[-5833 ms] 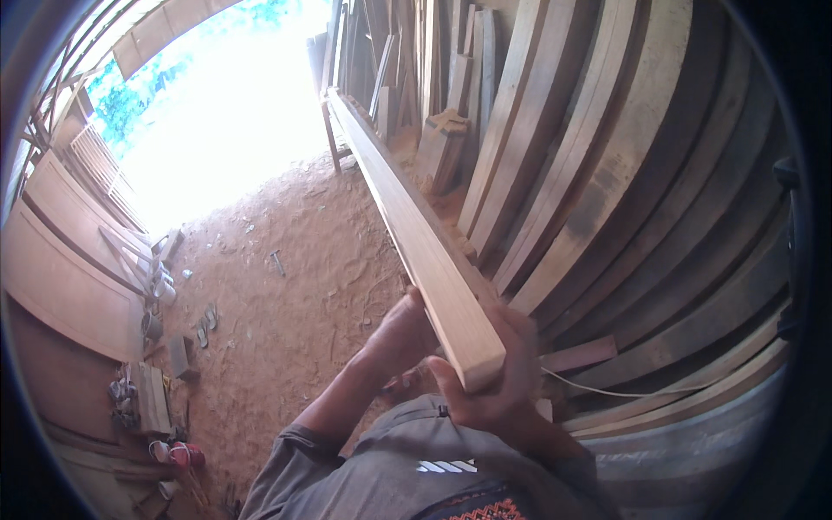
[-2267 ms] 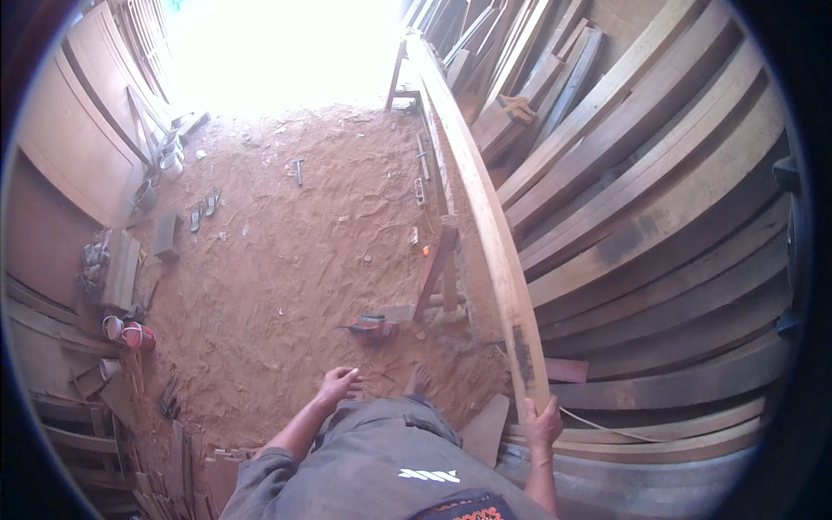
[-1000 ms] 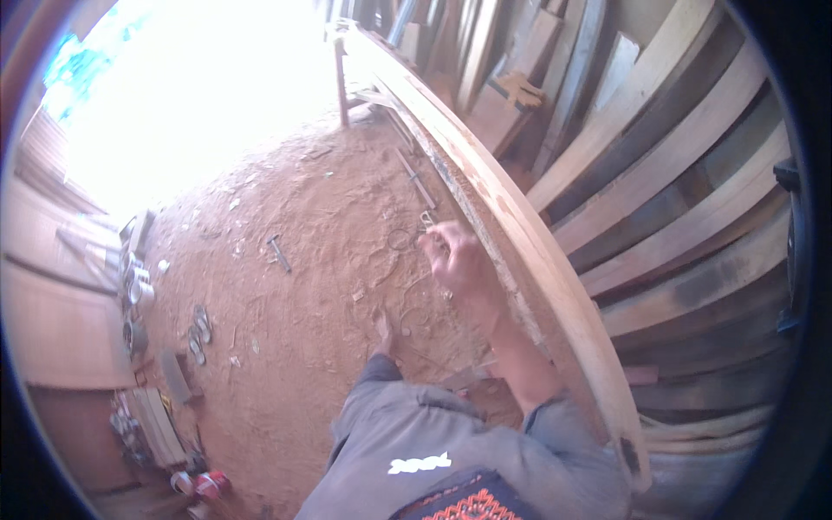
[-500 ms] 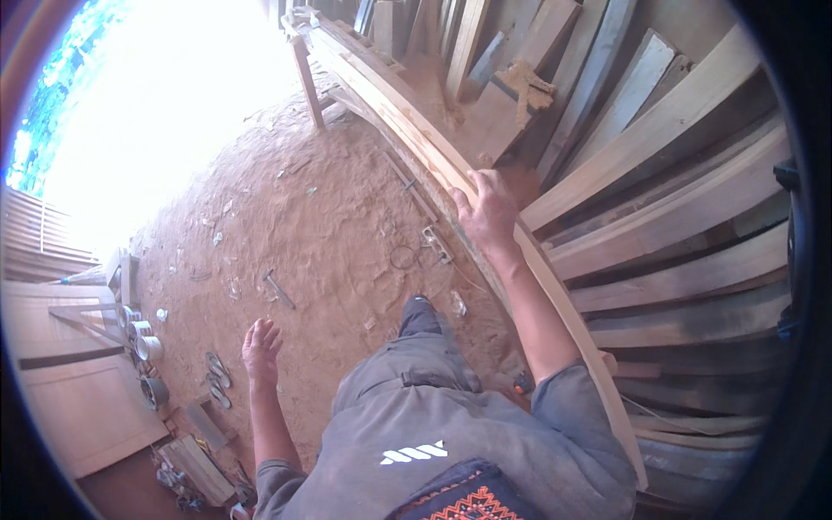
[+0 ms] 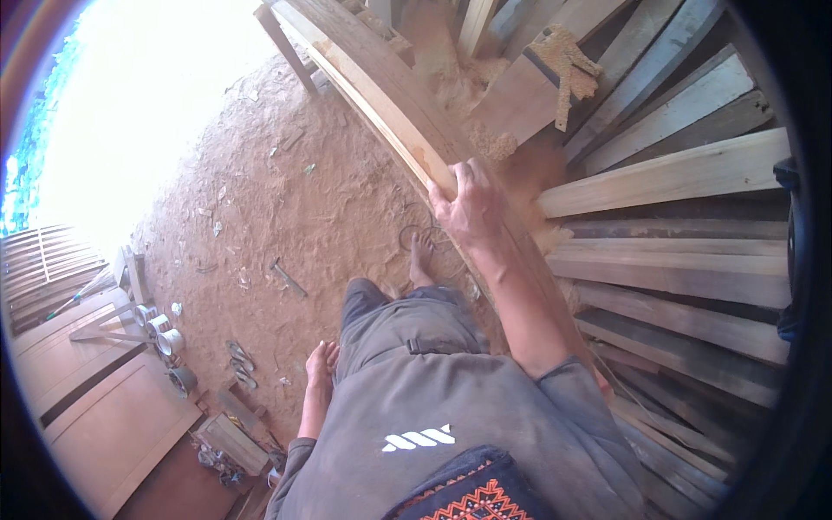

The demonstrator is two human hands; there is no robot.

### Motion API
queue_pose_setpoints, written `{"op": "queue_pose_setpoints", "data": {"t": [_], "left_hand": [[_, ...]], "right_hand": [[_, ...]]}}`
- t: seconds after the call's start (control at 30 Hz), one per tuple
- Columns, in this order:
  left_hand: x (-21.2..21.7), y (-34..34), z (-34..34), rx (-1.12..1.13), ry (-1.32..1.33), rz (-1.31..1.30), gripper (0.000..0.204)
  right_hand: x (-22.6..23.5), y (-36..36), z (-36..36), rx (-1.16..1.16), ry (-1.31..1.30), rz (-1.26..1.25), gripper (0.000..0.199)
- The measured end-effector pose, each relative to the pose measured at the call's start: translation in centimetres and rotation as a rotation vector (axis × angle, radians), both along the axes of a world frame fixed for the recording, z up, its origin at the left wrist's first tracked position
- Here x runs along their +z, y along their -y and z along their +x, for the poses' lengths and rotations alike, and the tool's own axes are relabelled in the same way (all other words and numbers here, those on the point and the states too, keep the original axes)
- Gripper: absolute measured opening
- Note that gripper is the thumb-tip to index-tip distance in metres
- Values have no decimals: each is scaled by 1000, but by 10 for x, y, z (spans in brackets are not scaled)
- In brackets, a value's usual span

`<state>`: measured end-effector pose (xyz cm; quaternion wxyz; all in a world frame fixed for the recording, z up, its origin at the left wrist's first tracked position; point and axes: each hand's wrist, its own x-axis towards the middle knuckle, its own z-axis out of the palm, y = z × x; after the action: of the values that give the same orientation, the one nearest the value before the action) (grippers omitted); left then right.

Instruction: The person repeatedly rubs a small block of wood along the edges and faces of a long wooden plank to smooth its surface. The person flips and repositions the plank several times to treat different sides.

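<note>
My right hand [image 5: 472, 206] is closed on the near end of a long, pale wooden board [image 5: 397, 132], thumb on its left side and fingers over the top. The board lies along a narrow, brownish wooden bench [image 5: 394, 74] that runs from the upper left down beneath my right forearm. Part of the board's end is hidden by the hand. My left hand [image 5: 321, 358] hangs beside my left hip, away from the bench. Its fingers are loosely curled, and nothing shows in them.
Many planks [image 5: 667, 269] lean at the right, near a sawdust-covered board [image 5: 529, 95]. A hammer [image 5: 289, 277] and a pair of sandals [image 5: 241, 364] lie on the sandy floor. White buckets [image 5: 167, 340] and wooden panels [image 5: 121, 407] stand at the left.
The pale board ran past my right elbow before; now its near end is at my right hand. My left hand has come down closer to my hip. A bare foot now shows ahead.
</note>
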<state>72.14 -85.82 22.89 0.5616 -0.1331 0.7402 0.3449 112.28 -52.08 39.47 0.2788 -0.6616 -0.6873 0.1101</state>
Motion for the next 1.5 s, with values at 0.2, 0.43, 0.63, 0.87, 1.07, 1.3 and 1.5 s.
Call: {"op": "queue_pose_setpoints", "data": {"t": [0.2, 0.43, 0.63, 0.87, 1.07, 1.3, 1.5], "left_hand": [[-1, -61, -22, -108, 32, -29, 59], [14, -196, -34, -361, 96, 38, 59], [17, -299, -70, -517, 57, 87, 61], [19, -361, -100, -652, 63, 64, 62], [10, -384, -110, -700, 83, 16, 59], [6, -396, -127, -702, 113, 54, 56], [4, -395, -133, -694, 95, 9, 56]], "right_hand": [[5, -6, -7, 6, -33, 45, 36], [11, -28, -24, -57, -17, -90, 35], [11, -30, -31, -96, -45, -48, 36], [11, -30, -45, -207, 57, -53, 37], [10, -43, -58, -244, 73, -75, 39], [10, -50, -65, -272, 69, -6, 40], [4, -54, -72, -326, -7, -67, 39]]}}
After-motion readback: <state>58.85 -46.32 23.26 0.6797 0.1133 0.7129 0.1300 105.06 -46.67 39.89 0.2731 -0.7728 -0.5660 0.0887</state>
